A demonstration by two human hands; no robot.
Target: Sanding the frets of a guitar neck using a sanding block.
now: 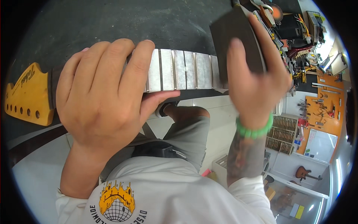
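A guitar neck [202, 66] lies across the bench, its yellow headstock [31, 98] with tuner holes at the left. Pale silvery tape covers the fretboard between the frets. My left hand [100, 86] grips the neck near the headstock, fingers over the fretboard and thumb along the near edge. Above the right part of the fretboard, my right hand [257, 86] holds a dark, flat sanding block [233, 41] tilted up, thumb on its face and fingers round its far edge. That hand is slightly blurred. The block hides the neck's right end; whether they touch, I cannot tell.
The dark bench top [156, 22] stretches beyond the neck. Tools and cables crowd its right side. Farther right are an orange tool board [328, 100], a drawer rack [282, 133] and a guitar [306, 173] behind glass. My legs are below the bench's near edge.
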